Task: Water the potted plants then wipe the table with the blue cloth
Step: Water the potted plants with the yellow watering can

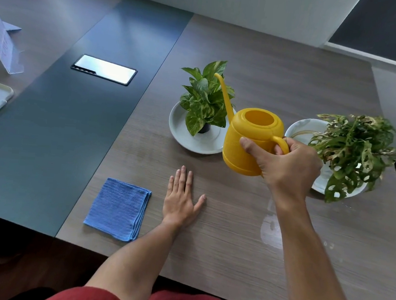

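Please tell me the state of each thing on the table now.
watering can: lifted, upright, spout among left plant's leaves
right hand: grips can handle
left hand: flat on table
blue cloth: folded, untouched
left plant: upright on plate
right plant: on plate
table: wet patch near right arm

An office meeting room is suggested by a long grey wood-grain conference table (244, 236) fitted with a flush rectangular cable-access hatch (104, 69).

Wood-grain table (244, 236): folded blue cloth (119, 208), flat left hand (181, 201), two plant dishes (193, 135) (298, 129), perhaps a water smear (272, 229).
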`<control>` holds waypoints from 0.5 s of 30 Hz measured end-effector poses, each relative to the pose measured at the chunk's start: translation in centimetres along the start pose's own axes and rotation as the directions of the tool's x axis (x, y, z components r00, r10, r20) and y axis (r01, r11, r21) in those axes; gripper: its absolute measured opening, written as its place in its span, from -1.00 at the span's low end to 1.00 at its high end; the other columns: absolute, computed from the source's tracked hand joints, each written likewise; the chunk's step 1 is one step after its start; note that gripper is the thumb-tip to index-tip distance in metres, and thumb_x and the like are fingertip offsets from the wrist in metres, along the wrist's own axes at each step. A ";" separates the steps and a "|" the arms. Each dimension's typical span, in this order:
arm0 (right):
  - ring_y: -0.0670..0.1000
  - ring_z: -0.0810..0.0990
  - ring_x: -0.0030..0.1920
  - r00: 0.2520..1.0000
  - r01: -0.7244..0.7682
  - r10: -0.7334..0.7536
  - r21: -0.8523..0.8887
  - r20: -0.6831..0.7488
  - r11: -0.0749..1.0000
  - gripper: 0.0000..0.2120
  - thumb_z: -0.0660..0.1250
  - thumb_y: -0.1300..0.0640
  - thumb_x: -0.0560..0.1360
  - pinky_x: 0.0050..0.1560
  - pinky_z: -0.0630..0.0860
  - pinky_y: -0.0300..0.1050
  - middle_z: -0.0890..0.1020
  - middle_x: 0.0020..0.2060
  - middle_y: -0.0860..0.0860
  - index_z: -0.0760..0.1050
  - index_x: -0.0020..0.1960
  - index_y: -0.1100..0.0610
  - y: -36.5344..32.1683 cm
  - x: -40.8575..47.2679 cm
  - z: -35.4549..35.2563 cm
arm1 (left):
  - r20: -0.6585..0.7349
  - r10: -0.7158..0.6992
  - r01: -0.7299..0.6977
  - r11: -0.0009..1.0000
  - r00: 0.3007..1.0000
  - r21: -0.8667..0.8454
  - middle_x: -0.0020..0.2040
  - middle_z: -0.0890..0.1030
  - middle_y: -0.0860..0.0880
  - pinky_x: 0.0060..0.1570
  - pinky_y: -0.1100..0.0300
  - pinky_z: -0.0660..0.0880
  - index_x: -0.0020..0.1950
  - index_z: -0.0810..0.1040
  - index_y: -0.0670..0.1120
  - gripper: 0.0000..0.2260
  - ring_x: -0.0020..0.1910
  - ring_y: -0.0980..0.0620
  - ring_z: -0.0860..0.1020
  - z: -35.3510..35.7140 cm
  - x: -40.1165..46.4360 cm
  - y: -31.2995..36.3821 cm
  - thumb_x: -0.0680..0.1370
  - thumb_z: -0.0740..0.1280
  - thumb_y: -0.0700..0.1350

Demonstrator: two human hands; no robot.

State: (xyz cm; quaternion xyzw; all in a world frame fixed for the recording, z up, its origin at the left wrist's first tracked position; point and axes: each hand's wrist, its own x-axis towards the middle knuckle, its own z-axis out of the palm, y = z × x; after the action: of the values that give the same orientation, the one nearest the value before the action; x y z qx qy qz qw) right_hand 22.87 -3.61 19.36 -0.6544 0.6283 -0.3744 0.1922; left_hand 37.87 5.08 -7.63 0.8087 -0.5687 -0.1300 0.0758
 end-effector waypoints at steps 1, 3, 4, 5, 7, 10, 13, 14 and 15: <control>-0.15 0.45 -0.46 1.000 0.002 -0.002 -0.002 -0.001 1.000 -0.40 0.56 -0.37 0.20 -0.40 0.38 -0.22 0.49 -0.49 -0.15 0.49 -0.36 0.18 0.0 0.1 0.0 | 0.002 0.001 -0.001 1.000 1.000 0.003 0.63 -0.22 -0.11 0.57 -0.02 -0.22 0.64 -0.12 -0.12 -0.23 0.61 -0.04 -0.25 0.0 0.0 0.0 0.60 -0.06 0.34; -0.14 0.44 -0.46 1.000 0.008 -0.008 -0.002 -0.008 1.000 -0.39 0.56 -0.37 0.19 -0.39 0.39 -0.19 0.48 -0.50 -0.14 0.49 -0.37 0.19 -0.1 0.2 0.0 | 0.006 0.004 -0.004 1.000 1.000 0.008 0.63 -0.24 -0.11 0.57 -0.01 -0.23 0.64 -0.14 -0.12 -0.23 0.61 -0.04 -0.26 -0.1 0.0 0.0 0.60 -0.07 0.34; -0.12 0.44 -0.46 1.000 0.009 -0.009 -0.004 -0.012 1.000 -0.38 0.56 -0.36 0.19 -0.37 0.41 -0.17 0.48 -0.51 -0.13 0.49 -0.36 0.20 -0.1 0.2 0.0 | 0.010 0.004 -0.004 1.000 1.000 0.010 0.63 -0.25 -0.11 0.56 -0.01 -0.24 0.64 -0.15 -0.12 -0.23 0.60 -0.04 -0.27 -0.2 0.0 0.0 0.60 -0.07 0.34; -0.10 0.46 -0.46 1.000 0.010 -0.010 -0.007 -0.014 1.000 -0.38 0.56 -0.37 0.19 -0.36 0.43 -0.14 0.48 -0.51 -0.13 0.50 -0.36 0.21 -0.1 0.3 0.0 | 0.013 0.003 -0.003 1.000 1.000 0.009 0.63 -0.26 -0.11 0.56 -0.01 -0.24 0.64 -0.15 -0.12 -0.23 0.60 -0.04 -0.28 -0.2 0.0 0.1 0.60 -0.07 0.34; -0.04 0.50 -0.44 1.000 0.014 -0.014 -0.013 -0.015 1.000 -0.36 0.56 -0.37 0.19 -0.34 0.48 -0.08 0.50 -0.50 -0.11 0.52 -0.34 0.22 -0.3 0.3 0.1 | 0.010 0.001 -0.001 1.000 1.000 0.006 0.63 -0.25 -0.11 0.57 -0.01 -0.24 0.64 -0.15 -0.12 -0.23 0.60 -0.04 -0.28 -0.3 -0.1 0.1 0.60 -0.07 0.34; -0.02 0.53 -0.42 1.000 0.015 -0.015 -0.019 -0.008 1.000 -0.36 0.55 -0.39 0.19 -0.32 0.55 -0.01 0.51 -0.49 -0.09 0.53 -0.33 0.22 -0.5 0.4 0.1 | 0.002 0.001 -0.001 1.000 1.000 -0.006 0.63 -0.23 -0.11 0.57 -0.01 -0.23 0.64 -0.14 -0.12 -0.23 0.61 -0.04 -0.26 -0.3 -0.2 0.1 0.60 -0.06 0.33; -0.02 0.57 -0.38 1.000 0.013 -0.013 -0.014 0.001 1.000 -0.38 0.55 -0.39 0.19 -0.28 0.59 0.01 0.51 -0.47 -0.13 0.55 -0.31 0.20 -0.6 0.4 0.2 | -0.010 0.002 -0.002 1.000 1.000 -0.012 0.64 -0.20 -0.12 0.56 0.00 -0.22 0.64 -0.11 -0.12 -0.24 0.61 -0.04 -0.23 -0.3 -0.1 0.1 0.60 -0.05 0.33; -0.02 0.57 -0.38 1.000 0.013 -0.013 -0.012 0.001 1.000 -0.37 0.55 -0.39 0.19 -0.28 0.59 0.00 0.51 -0.47 -0.14 0.55 -0.30 0.20 -0.7 0.5 0.2 | -0.010 0.001 -0.002 1.000 1.000 -0.010 0.64 -0.19 -0.12 0.56 0.00 -0.22 0.64 -0.10 -0.12 -0.24 0.61 -0.05 -0.23 -0.3 -0.1 0.1 0.60 -0.04 0.33; -0.05 0.56 -0.39 1.000 0.013 -0.013 -0.014 0.001 1.000 -0.37 0.54 -0.39 0.19 -0.29 0.57 -0.03 0.51 -0.47 -0.15 0.55 -0.30 0.20 -0.7 0.5 0.3 | -0.008 0.001 -0.001 1.000 1.000 -0.006 0.64 -0.20 -0.12 0.56 0.00 -0.23 0.64 -0.10 -0.13 -0.24 0.61 -0.05 -0.23 -0.3 -0.1 0.1 0.60 -0.04 0.33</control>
State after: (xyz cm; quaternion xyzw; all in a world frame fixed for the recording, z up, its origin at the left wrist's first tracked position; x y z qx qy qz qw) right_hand 23.52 -4.06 19.80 -0.6598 0.6266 -0.3709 0.1856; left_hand 37.79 5.12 -7.33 0.8086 -0.5685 -0.1287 0.0807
